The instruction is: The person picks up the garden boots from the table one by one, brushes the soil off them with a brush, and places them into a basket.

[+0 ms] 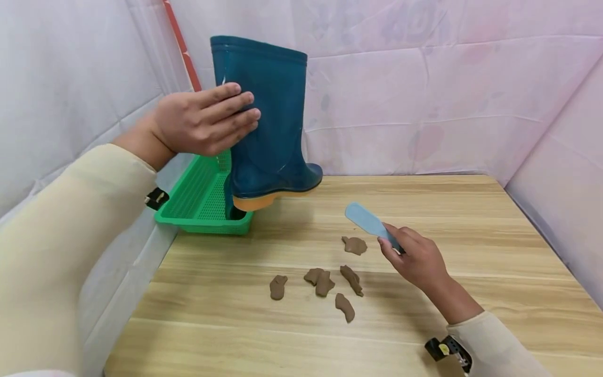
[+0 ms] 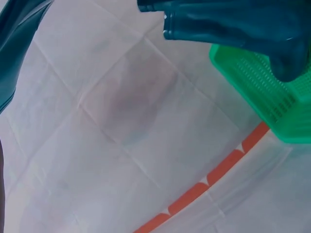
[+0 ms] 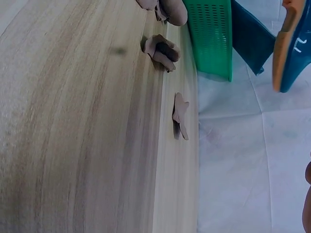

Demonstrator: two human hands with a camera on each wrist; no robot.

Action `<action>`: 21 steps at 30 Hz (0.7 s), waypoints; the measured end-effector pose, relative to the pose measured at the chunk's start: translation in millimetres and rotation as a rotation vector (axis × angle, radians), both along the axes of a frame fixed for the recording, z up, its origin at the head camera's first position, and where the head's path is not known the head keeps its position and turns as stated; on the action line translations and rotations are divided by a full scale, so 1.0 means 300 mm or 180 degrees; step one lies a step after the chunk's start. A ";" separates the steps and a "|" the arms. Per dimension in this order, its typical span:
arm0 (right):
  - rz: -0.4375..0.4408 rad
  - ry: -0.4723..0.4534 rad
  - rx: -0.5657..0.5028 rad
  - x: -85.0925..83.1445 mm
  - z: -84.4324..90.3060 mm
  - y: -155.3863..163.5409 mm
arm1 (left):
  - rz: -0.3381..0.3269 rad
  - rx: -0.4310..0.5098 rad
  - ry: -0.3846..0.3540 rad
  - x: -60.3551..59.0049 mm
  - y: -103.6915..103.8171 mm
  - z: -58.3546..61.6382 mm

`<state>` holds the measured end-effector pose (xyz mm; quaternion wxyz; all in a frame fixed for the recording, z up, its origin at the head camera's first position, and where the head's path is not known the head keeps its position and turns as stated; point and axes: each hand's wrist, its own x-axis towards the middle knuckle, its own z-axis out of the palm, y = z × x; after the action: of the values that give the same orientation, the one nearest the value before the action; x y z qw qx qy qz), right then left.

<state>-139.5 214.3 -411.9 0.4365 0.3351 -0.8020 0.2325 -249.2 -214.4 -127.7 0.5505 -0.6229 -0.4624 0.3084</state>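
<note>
My left hand (image 1: 207, 120) grips a dark blue rubber boot (image 1: 270, 115) by its shaft, fingers laid along the side and the thumb hidden. Held upright above the table, the boot shows its orange sole, which also appears in the right wrist view. My right hand (image 1: 416, 259) holds a light blue flat tool (image 1: 365, 218) with a rounded end, over the table's right half. Several brown clay-like pieces (image 1: 324, 284) lie on the wood below the boot and left of that hand. Another blue boot (image 2: 228, 24) is in the green basket (image 2: 248, 94), partly hidden in the head view.
The green basket stands at the table's back left corner, beside the sheeted wall. White sheeting (image 1: 400, 104) encloses the back and sides. A red strip (image 1: 183, 47) runs down the sheeting at the left. The wooden table (image 1: 226, 335) extends to the front.
</note>
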 end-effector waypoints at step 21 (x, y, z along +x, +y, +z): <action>-0.0080 -0.0056 0.0078 0.014 0.003 0.017 | 0.0109 0.0039 0.0107 -0.006 -0.164 0.123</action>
<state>-135.3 219.5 -411.0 0.4283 0.3282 -0.8127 0.2201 -250.9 -263.5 -90.7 0.5567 -0.6062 -0.4656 0.3254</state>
